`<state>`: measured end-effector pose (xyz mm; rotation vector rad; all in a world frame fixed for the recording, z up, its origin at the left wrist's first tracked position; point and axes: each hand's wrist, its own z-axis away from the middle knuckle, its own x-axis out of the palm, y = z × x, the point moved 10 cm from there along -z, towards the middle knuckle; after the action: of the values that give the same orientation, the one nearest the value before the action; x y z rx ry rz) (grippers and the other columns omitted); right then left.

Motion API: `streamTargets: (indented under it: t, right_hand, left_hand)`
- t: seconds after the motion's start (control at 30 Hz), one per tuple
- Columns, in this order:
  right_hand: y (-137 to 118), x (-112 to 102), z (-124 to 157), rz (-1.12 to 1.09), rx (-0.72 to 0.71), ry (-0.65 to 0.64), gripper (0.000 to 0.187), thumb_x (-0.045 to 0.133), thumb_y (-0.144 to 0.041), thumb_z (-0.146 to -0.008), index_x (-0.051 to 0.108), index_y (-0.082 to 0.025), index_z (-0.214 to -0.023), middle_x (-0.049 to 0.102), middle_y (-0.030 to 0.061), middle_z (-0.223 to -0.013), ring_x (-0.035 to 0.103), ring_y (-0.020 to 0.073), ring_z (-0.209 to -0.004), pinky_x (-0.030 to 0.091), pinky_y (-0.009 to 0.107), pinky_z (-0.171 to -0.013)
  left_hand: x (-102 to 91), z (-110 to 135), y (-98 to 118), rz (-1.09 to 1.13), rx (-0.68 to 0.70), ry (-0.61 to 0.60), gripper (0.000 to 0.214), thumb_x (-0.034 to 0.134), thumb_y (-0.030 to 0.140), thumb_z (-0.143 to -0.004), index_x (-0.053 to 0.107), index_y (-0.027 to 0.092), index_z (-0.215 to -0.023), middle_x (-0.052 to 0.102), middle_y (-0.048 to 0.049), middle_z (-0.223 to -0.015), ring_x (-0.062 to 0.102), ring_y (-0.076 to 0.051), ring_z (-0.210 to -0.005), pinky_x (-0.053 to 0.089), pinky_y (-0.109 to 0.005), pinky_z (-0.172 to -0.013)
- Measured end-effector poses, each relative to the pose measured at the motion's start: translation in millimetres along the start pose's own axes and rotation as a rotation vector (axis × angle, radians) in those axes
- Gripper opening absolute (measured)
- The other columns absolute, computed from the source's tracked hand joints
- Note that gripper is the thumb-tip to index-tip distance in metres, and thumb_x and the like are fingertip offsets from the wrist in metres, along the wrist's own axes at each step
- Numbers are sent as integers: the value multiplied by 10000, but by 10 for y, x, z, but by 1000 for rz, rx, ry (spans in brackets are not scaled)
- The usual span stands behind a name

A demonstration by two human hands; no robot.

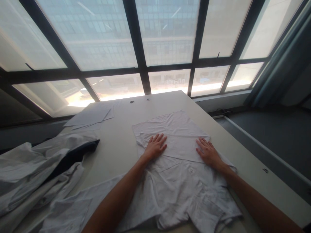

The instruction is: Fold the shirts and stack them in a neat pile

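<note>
left hand (155, 146) flat, grip released, on shirt (179, 168) | right hand (207, 151) flat, grip released, on same fold | shirt mid-tabletop (116, 142) | clothes pile (43, 165) left | papers (89, 117) beyond

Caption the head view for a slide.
Both hands, left and right, pressed flat on white cloth shirt on pale table.

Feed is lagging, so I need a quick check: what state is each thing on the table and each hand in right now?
White shirt: spread on the table, far part folded over.
Left hand: open, flat on the shirt.
Right hand: open, flat on the shirt.
Clothes pile: crumpled, at the table's left edge.
Paper sheets: lying flat, overlapping.
</note>
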<state>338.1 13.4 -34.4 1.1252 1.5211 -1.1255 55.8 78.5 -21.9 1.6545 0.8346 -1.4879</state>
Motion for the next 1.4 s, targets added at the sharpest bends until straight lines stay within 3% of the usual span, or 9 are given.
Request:
streamTargets:
  t: [1.1, 1.2, 1.3, 1.4]
  right_hand:
    - [30, 21, -10, -14, 1, -6, 569, 343, -403, -1015, 450, -139, -1508, 373, 132, -1601, 302, 272, -1489, 242, 506, -1204]
    - [42, 33, -10, -11, 7, -9, 568, 344, -400, -1014, 446, -145, -1511, 363, 127, -1607, 294, 270, -1493, 240, 505, -1208]
    - [42, 29, -9, -9, 3, 1, 560, 347, -396, -1012, 451, -163, -1510, 371, 124, -1603, 302, 271, -1491, 252, 513, -1204]
    - [36, 17, -8, -7, -1, 9, 556, 346, -390, -1011, 458, -158, -1504, 381, 125, -1597, 314, 268, -1486, 254, 508, -1204]
  left_hand:
    - [3, -18, -3, 37, 7, 15, 551, 334, 506, -1042, 380, 302, -1552, 289, -15, -1645, 201, -262, -1532, 171, -515, -1228]
    - [-178, -17, -55, 59, -61, 137, 524, 290, 444, -1062, 427, 245, -1527, 349, -35, -1621, 232, -245, -1524, 206, -473, -1230]
    - [-429, 62, -237, 15, -249, 352, 522, 263, 392, -1065, 440, 201, -1518, 354, -69, -1616, 200, -253, -1532, 186, -477, -1237]
    - [-416, 122, -386, -42, -380, 368, 536, 312, 403, -1048, 441, 181, -1518, 381, -111, -1597, 230, -306, -1519, 179, -548, -1223]
